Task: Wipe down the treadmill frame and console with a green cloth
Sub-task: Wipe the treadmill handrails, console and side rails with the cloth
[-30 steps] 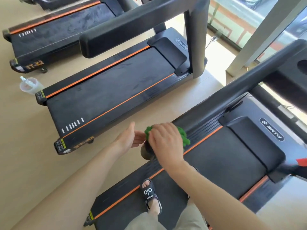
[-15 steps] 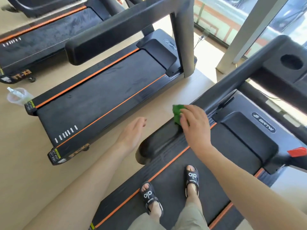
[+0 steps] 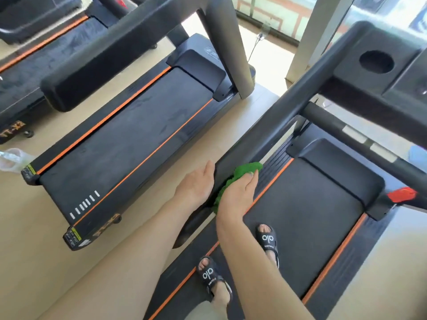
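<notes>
Pale flooring (image 3: 34, 262) is lined with black treadmills, one (image 3: 312, 204) stood on in sandals.

Its left handrail (image 3: 272, 125) is flanked by both hands: the right hand (image 3: 238, 195) is laid with straight fingers over a green cloth (image 3: 242, 170) pressed against the rail, while the left hand (image 3: 198, 185) is held flat and relaxed against the rail's outer side.

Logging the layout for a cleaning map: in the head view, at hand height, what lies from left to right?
Plastic cup → neighbouring treadmill's belt → left hand → green cloth → red safety clip.
</notes>
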`<state>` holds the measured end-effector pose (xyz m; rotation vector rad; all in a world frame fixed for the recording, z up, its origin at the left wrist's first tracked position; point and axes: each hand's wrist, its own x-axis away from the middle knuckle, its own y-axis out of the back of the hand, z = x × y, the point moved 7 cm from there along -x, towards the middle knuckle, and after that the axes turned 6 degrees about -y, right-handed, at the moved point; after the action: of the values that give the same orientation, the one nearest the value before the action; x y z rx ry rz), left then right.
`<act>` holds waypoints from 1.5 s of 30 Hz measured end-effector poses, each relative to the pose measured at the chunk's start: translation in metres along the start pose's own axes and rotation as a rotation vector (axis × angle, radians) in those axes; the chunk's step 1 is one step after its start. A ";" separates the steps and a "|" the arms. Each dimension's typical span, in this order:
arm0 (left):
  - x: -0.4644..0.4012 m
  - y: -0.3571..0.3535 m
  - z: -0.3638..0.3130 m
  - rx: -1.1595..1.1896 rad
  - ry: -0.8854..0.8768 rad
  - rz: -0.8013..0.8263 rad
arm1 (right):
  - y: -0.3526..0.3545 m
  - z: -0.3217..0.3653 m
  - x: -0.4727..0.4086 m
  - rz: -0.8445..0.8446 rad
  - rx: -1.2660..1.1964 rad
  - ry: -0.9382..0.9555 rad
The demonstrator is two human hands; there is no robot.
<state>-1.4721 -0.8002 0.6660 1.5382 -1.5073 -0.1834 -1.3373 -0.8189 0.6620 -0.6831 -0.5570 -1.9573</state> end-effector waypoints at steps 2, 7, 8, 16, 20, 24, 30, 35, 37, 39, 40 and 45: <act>-0.007 -0.002 -0.008 -0.036 0.007 -0.023 | -0.001 0.022 -0.054 0.002 -0.056 -0.087; -0.017 -0.001 -0.021 -0.054 0.063 -0.074 | 0.001 0.060 -0.154 -0.031 -0.151 -0.235; -0.016 0.000 -0.023 -0.086 0.073 -0.116 | 0.000 0.060 -0.155 -0.033 -0.176 -0.250; 0.001 0.018 -0.041 -0.239 0.050 -0.386 | -0.008 -0.083 -0.019 0.042 -0.072 -0.512; 0.001 0.016 -0.036 -0.224 0.060 -0.392 | -0.010 -0.010 -0.063 -0.041 -0.204 -0.589; 0.000 0.015 -0.035 -0.206 0.042 -0.406 | -0.004 0.110 -0.116 -0.088 -0.052 -0.211; 0.002 0.014 -0.045 -0.271 0.018 -0.405 | 0.004 0.063 -0.065 -0.067 0.050 -0.057; -0.004 0.016 -0.051 -0.304 0.100 -0.229 | 0.008 -0.006 -0.010 0.069 0.036 -0.422; -0.016 0.013 -0.067 -0.259 0.097 -0.147 | 0.005 -0.002 -0.024 0.072 -0.066 -0.581; -0.034 0.004 -0.093 -0.182 0.034 -0.104 | 0.002 0.025 -0.055 0.060 -0.183 -0.658; -0.040 -0.001 -0.106 -0.154 0.011 -0.103 | 0.003 0.048 -0.076 0.052 -0.212 -0.629; -0.046 -0.006 -0.127 -0.263 -0.007 -0.333 | 0.005 0.126 -0.163 0.106 -0.382 -0.492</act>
<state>-1.3936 -0.6989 0.7086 1.5626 -1.1703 -0.5577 -1.2406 -0.6376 0.6471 -1.4283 -0.4250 -1.8114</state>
